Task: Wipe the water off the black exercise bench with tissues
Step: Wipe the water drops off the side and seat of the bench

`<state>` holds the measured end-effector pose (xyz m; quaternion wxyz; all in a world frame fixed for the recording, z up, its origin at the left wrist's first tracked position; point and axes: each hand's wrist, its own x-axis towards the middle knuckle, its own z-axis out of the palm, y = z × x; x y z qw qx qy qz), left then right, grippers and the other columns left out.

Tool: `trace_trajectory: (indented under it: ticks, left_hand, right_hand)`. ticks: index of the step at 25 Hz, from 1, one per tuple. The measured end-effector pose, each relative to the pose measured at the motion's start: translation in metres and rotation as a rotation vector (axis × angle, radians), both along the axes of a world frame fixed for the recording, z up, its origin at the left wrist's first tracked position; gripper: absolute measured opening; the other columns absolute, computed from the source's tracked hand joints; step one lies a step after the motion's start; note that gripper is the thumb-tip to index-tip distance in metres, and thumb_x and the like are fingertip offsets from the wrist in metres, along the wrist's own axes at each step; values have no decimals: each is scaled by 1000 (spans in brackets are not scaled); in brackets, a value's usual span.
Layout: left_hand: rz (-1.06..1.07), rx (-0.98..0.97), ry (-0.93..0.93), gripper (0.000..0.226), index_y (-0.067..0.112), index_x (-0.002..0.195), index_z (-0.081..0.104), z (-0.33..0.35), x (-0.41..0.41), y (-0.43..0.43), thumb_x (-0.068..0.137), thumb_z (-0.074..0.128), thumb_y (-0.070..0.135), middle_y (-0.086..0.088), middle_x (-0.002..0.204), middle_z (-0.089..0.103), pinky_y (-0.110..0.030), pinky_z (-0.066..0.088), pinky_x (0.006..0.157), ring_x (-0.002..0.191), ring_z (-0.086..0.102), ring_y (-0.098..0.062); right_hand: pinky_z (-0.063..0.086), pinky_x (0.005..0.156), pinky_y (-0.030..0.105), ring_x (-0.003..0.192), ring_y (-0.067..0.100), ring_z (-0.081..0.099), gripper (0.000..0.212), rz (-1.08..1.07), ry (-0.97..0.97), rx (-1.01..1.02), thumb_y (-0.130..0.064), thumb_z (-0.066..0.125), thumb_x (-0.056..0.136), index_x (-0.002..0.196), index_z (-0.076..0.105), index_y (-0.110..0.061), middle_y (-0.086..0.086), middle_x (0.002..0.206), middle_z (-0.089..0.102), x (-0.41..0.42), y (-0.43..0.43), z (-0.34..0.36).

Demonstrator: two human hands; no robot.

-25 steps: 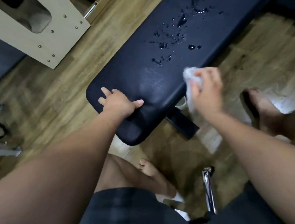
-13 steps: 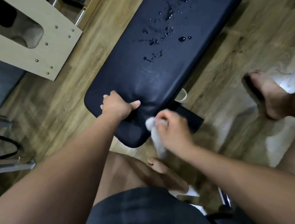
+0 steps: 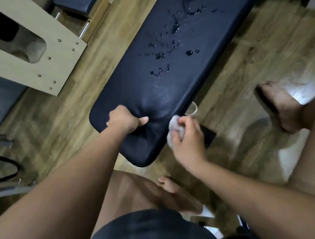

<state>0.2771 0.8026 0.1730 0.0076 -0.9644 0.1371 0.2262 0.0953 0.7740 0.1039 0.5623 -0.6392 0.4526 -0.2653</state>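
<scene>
Wood-plank floor point(image 3: 274, 44); pale wooden cabinet point(image 3: 45, 59) left; light glare.

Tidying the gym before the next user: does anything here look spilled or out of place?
Yes: water drops lie scattered over the middle and far part of the black bench, away from the tissue that the right hand holds at the near right edge. The left hand rests on the near end.

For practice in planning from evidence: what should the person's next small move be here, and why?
Probably carry the tissue in the right hand up the bench onto the water drops: they lie unwiped farther up, while the tissue sits at the near right edge and the left hand presses the near end.
</scene>
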Motion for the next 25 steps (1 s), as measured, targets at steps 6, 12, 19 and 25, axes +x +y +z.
trace_trajectory:
  ticks: [6, 12, 19, 25]
  left_hand:
    - [-33, -29, -28, 70, 7, 117, 62, -11, 2, 8, 70, 82, 55, -12, 122, 67, -49, 41, 108, 131, 50, -33]
    - [17, -22, 11, 58, 11, 99, 53, -5, 1, -3, 68, 88, 46, -16, 125, 63, -50, 41, 109, 130, 49, -35]
    - [-5, -6, -45, 78, 5, 126, 58, -5, -2, 6, 70, 84, 52, -16, 132, 60, -46, 48, 102, 120, 57, -36]
    - [-1, -9, -41, 81, 6, 131, 53, -3, -4, 7, 71, 83, 52, -17, 136, 57, -45, 49, 101, 122, 56, -38]
  right_hand:
    - [40, 71, 24, 80, 14, 51, 15, -336, -13, 19, -6, 57, 82, 89, 53, -19, -1, 88, 57, 10, -142, 5]
    - [36, 68, 27, 79, 16, 48, 8, -268, 42, -42, -16, 54, 87, 89, 48, -21, -3, 82, 53, 14, -128, -6]
    - [41, 72, 25, 82, 14, 53, 15, -159, 51, -115, -8, 60, 84, 87, 54, -21, -1, 91, 61, 4, -96, -24]
    - [35, 77, 14, 88, 13, 54, 15, -349, 71, -283, -13, 53, 86, 98, 62, -13, 10, 103, 56, 17, -218, -7]
